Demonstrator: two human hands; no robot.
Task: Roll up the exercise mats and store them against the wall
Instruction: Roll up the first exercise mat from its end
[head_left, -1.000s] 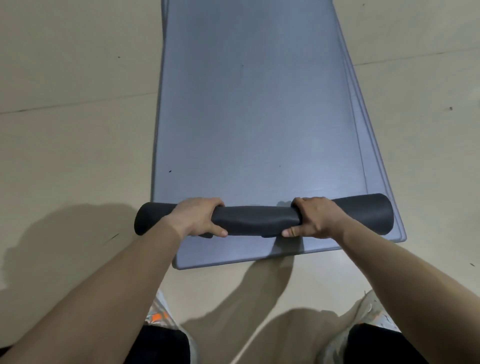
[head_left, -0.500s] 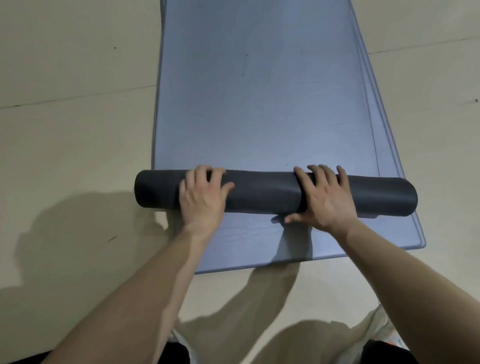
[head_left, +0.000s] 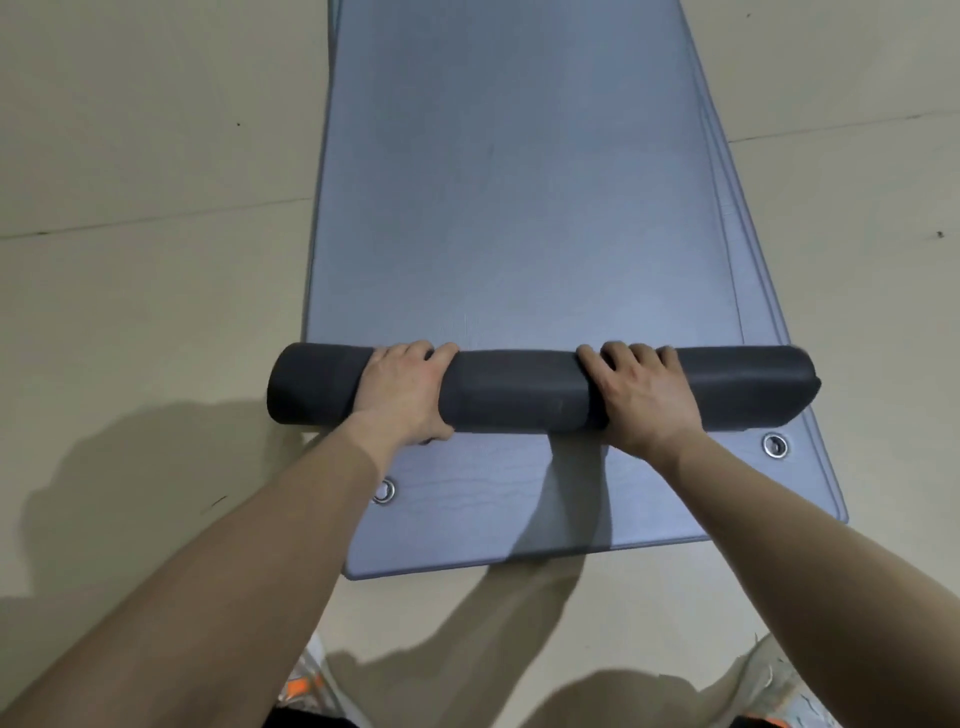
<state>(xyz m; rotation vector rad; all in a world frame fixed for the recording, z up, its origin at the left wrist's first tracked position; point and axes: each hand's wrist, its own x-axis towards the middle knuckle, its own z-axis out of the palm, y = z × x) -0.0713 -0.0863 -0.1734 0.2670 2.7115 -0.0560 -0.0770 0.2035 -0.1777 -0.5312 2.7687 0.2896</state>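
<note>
A dark grey roll (head_left: 514, 389) of the top exercise mat lies across a stack of blue-grey mats (head_left: 519, 208) on the floor. My left hand (head_left: 405, 395) grips the roll left of its middle, fingers curled over the far side. My right hand (head_left: 644, 397) grips it right of the middle in the same way. The unrolled part of the top mat stretches away from me beyond the roll. The mat beneath (head_left: 571, 514) is bared in front of the roll, with two metal eyelets (head_left: 774, 446) near its corners.
Beige floor (head_left: 156, 260) surrounds the mats on both sides. My shoes (head_left: 306, 680) and knees show at the bottom edge. Edges of further mats (head_left: 727, 218) stick out along the right side of the stack. No wall is in view.
The roll has moved away from me and grown thicker. My hands went from flat on top of the roll to curled round it. More of the lower mat and its eyelets show.
</note>
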